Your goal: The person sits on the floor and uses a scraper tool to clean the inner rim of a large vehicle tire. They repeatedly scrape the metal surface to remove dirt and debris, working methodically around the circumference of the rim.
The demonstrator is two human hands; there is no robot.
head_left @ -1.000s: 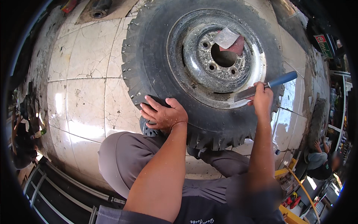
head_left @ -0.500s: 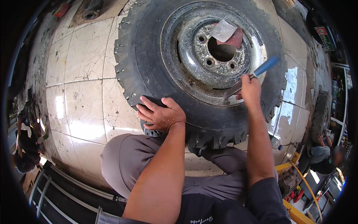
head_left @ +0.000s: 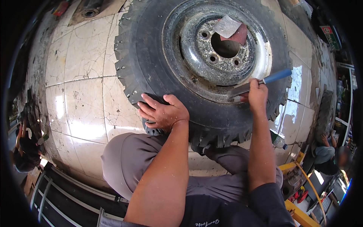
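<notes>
A large black tyre (head_left: 145,53) with a knobby tread lies flat before me, its worn metal rim (head_left: 189,81) facing up. My right hand (head_left: 258,98) is closed round a scraper (head_left: 278,76) with a blue handle and a flat metal blade; the blade's tip is at the lower edge of the rim. Fingers spread, my left hand (head_left: 165,115) rests on the tyre's near-left sidewall and tread. Beside the rim's centre hole lie a grey sheet (head_left: 227,28) and a reddish piece of sandpaper (head_left: 239,36), partly overlapping.
Cracked pale tiles (head_left: 85,94) cover the floor. A plastic bottle (head_left: 280,143) stands right of the tyre. Yellow metal framing (head_left: 298,212) is at lower right, a dark rack with metal rails (head_left: 72,193) at lower left. Another person (head_left: 328,151) sits far right; more tyres stand behind.
My right hand has shifted slightly to the right, and the scraper has tilted flatter, its handle swinging down and rightward. The left hand stays almost where it was.
</notes>
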